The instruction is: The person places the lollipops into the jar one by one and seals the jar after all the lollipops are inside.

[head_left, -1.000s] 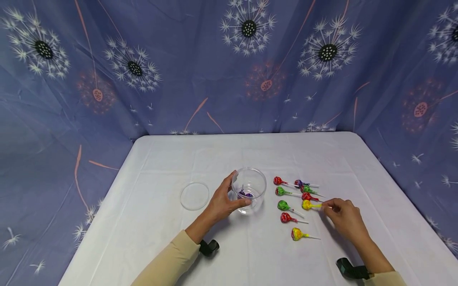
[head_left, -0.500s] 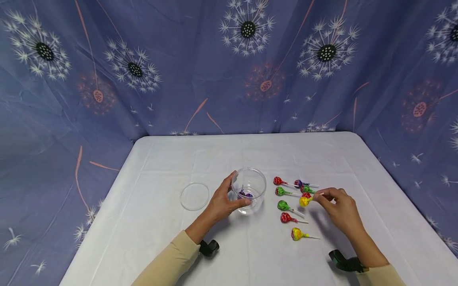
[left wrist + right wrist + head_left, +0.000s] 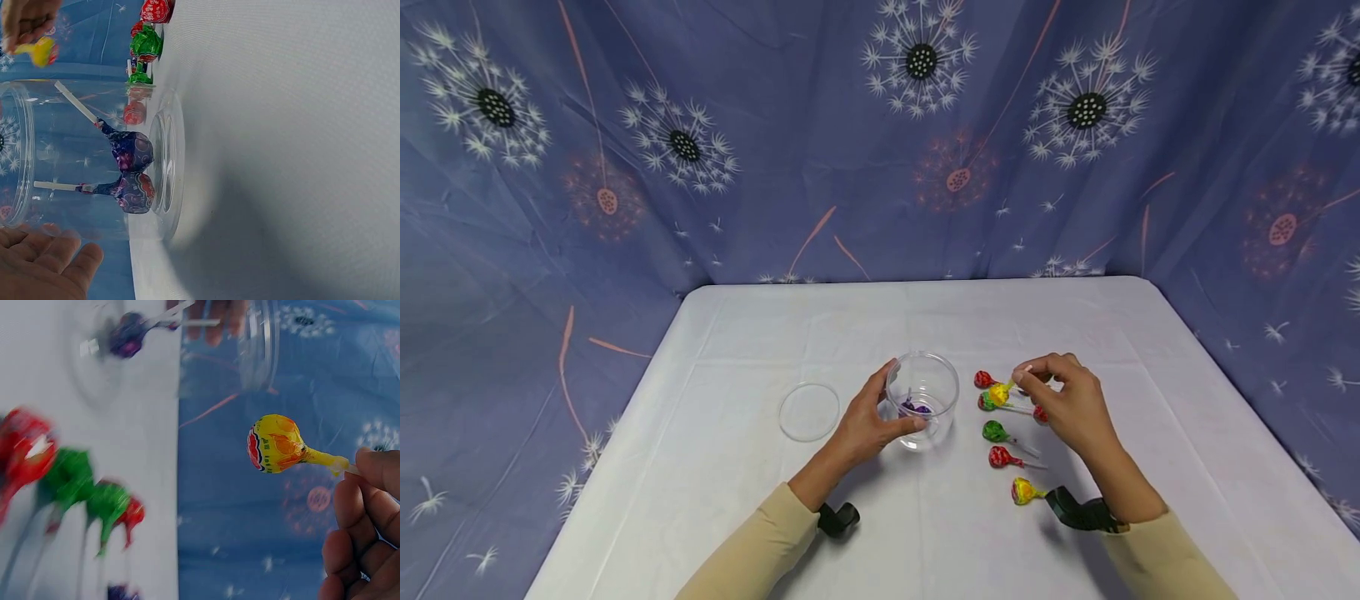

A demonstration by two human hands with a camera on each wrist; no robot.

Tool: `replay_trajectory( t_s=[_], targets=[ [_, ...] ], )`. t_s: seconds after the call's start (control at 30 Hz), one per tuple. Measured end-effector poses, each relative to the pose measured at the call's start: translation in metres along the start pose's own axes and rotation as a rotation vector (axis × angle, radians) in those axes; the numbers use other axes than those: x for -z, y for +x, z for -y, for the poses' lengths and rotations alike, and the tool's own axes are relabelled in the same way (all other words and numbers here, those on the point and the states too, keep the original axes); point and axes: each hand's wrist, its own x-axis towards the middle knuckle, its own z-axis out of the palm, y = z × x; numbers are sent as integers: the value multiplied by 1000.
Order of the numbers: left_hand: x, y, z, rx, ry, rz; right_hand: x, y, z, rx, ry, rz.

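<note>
My left hand (image 3: 868,423) grips the side of a clear plastic jar (image 3: 922,397) that stands on the white table (image 3: 775,333); two purple lollipops (image 3: 128,169) lie inside it. My right hand (image 3: 1060,400) pinches the stick of a yellow lollipop (image 3: 999,392) and holds it in the air just right of the jar, above the row of lollipops. The right wrist view shows the yellow lollipop (image 3: 272,445) held by its stick between my fingertips (image 3: 378,472).
Several wrapped lollipops lie on the table right of the jar: red (image 3: 982,380), green (image 3: 995,432), red (image 3: 1000,457) and a yellow-red one (image 3: 1022,491). The clear lid (image 3: 808,411) lies left of the jar. Blue patterned cloth hangs round the table.
My right hand has picked the yellow lollipop up off the table and carried it left and up towards the jar. The left hand has stayed on the jar.
</note>
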Motion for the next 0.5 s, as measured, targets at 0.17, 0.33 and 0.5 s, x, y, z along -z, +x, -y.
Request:
replay_trajectory(
  t_s=[0.17,0.33,0.5],
  targets=[
    [1,-1,-1,9,5,7,-13,13,19,74,52,4],
    [1,-2,-2,17,13,16,-27,22,34,131,115,30],
    [0,-3,-3,26,9,17,-36,26,48,195,151,20]
  ],
)
